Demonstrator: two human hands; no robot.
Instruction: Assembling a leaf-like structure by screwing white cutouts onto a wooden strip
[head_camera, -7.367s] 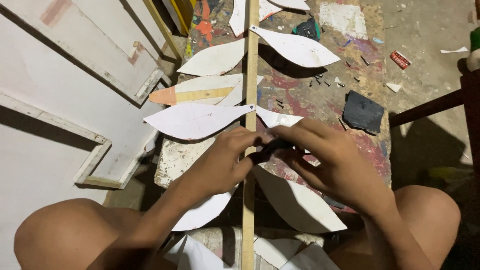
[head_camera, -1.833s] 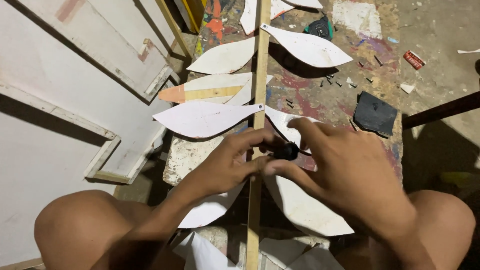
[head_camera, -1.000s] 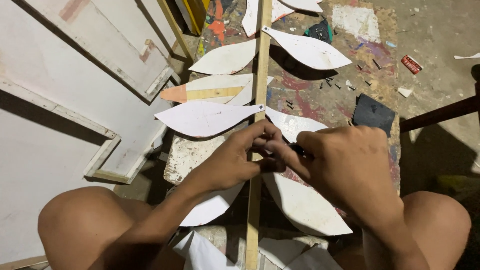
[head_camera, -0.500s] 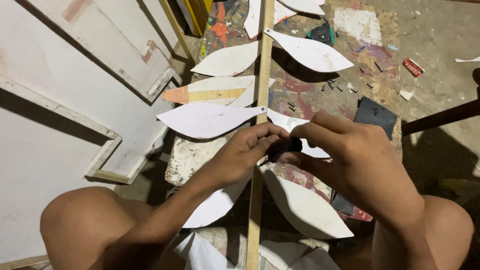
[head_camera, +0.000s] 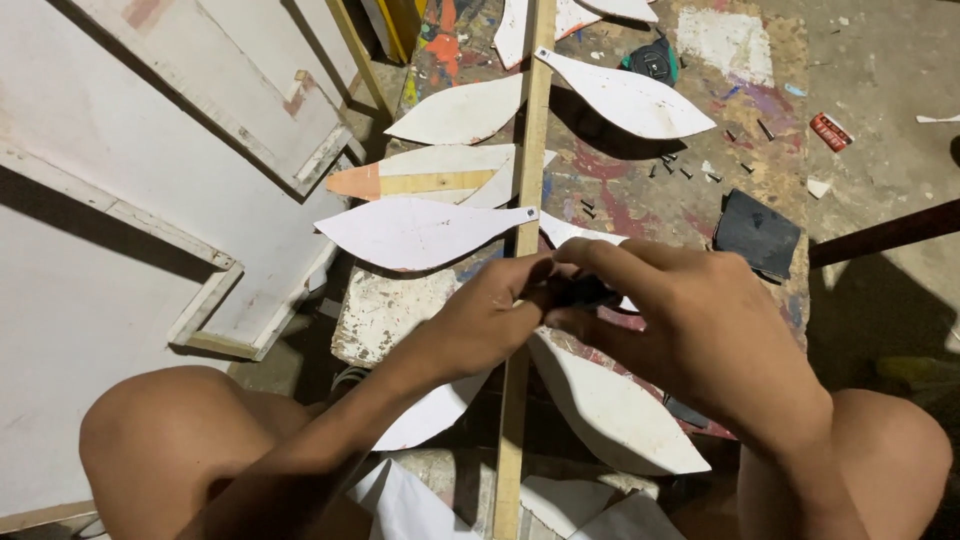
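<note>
Because both hands meet right over the wooden strip (head_camera: 527, 150), the margin for a slip is small: the left hand (head_camera: 480, 320) has its fingers curled shut and pinched against the small black tool (head_camera: 583, 292), and the right hand (head_camera: 700, 330) closes around that same tool from the other side, so most of it is hidden and I cannot tell what kind it is. It sits just above the strip, near where the white leaf-shaped cutouts (head_camera: 420, 232) join it. If the tool skids off the narrow strip, it could jab the left fingertips or split the thin wood. The loose black screws (head_camera: 670, 165) on the paint-stained table (head_camera: 750, 60) could roll off the edge, and the strip may shift.
</note>
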